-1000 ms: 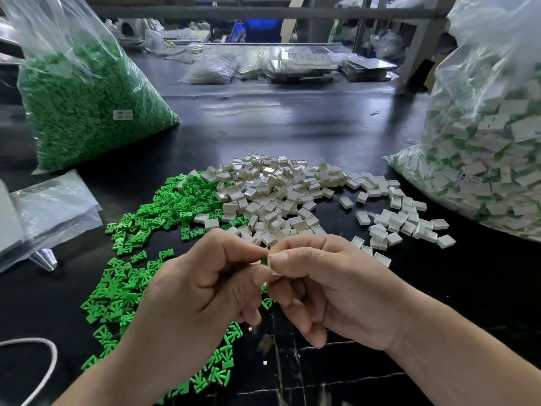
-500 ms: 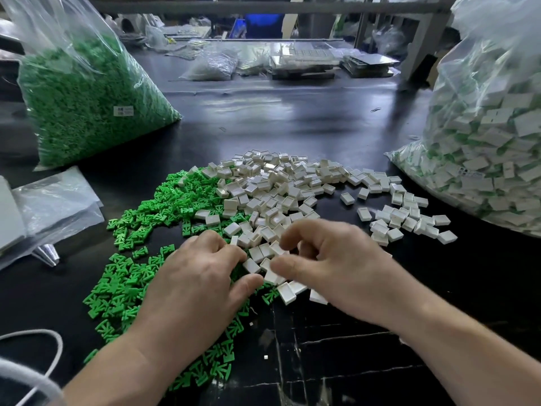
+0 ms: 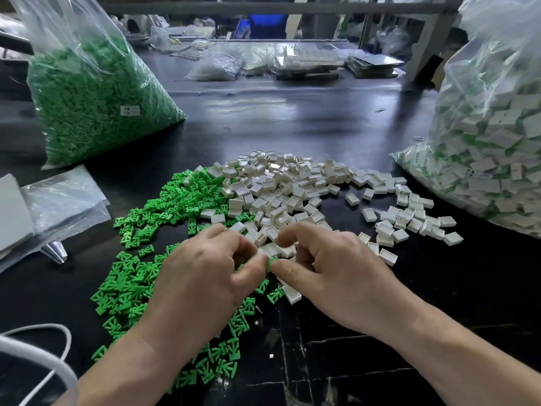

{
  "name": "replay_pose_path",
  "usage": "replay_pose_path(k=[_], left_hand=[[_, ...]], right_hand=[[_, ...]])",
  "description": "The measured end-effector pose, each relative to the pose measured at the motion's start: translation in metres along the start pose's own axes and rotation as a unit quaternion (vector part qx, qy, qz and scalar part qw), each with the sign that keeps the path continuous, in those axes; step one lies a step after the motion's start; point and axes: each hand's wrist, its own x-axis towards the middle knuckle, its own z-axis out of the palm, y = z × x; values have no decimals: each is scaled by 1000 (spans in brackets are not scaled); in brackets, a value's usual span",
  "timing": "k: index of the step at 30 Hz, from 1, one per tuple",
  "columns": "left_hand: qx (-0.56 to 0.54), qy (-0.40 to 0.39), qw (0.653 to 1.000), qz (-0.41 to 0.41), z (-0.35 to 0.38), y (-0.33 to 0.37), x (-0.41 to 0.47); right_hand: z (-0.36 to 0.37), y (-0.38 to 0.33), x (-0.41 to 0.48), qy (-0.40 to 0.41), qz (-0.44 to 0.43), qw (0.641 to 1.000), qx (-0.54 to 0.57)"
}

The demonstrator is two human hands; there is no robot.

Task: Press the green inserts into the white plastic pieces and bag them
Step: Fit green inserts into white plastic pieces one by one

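- Green inserts [image 3: 131, 288], small flat forked bits of bright matte plastic, lay loose in a heap on the glossy black tabletop [image 3: 322, 124]. The heap spread from the middle towards the near left and ran partly under the left forearm.
- White plastic pieces [image 3: 281, 186], little open-topped rectangular shells, were piled just beyond and to the right of them. The two heaps mingled where they met.
- The left hand [image 3: 205, 279] had its fingers curled, with one green insert [image 3: 271, 260] pinched at its fingertips. That piece touched the thumb of the right hand [image 3: 333, 273].
- The right hand's fingers were curled over the white heap, and blur hid whether they gripped anything.
- A clear plastic sack [image 3: 96, 106] stuffed with green inserts stood at the far left. Its small white label was unreadable.
- A second clear sack [image 3: 491, 148], full of white pieces showing green, was cut off by the right edge.
- Flat clear bags [image 3: 58, 197] lay at the left and a white cord [image 3: 44, 326] looped in the lower left corner, both cut off.
- Things at the tabletop's far end were too blurred to name.
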Motion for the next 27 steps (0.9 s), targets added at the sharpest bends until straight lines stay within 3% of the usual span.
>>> replay_pose_path(k=[4,9,13,16,19,22,27], left_hand=[[-165,4,985,-54,-5,7,1],[-284,-68,950,-108,-9,8,1],[-429,-152,880,-138,-10,7,-1],[-497,-146,841,-159,-11,9,-3],[-417,-72,900,-108,-12,12,-5],[-363,-59,928,-66,-12,18,-9],[-388,-69,913,-105,-8,13,-6]], right_hand=[[2,-1,-1,1,-33,999,28],[1,-1,1,-27,-48,996,67],[-1,-2,2,-23,-60,990,124],[-1,-3,2,6,-83,991,102],[1,-3,2,5,-98,994,37],[2,-5,3,21,-116,992,-35],[3,-7,2,-15,-95,995,-18]])
